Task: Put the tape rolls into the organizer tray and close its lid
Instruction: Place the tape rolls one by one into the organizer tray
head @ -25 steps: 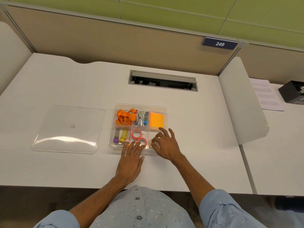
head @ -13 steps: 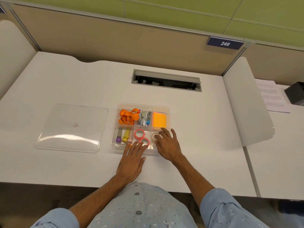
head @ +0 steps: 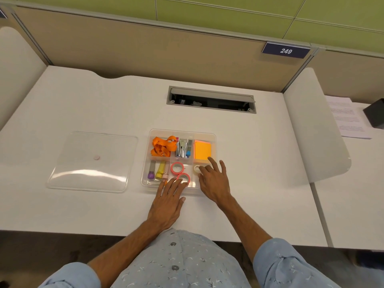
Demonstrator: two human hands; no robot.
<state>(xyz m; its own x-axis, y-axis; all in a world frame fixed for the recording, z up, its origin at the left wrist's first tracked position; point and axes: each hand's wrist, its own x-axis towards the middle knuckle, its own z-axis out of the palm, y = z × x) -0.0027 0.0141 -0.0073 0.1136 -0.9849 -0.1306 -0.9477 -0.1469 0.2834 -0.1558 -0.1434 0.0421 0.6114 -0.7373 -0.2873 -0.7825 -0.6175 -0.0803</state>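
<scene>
Right hand sets a white tape roll into the tray's near-right compartment, fingertips loosely on it, while left hand rests flat and open on a pink roll, likely seating it; lid lies off to the left.

lid flat on desk, left of organizer tray; three tape rolls in tray's front compartments.
</scene>
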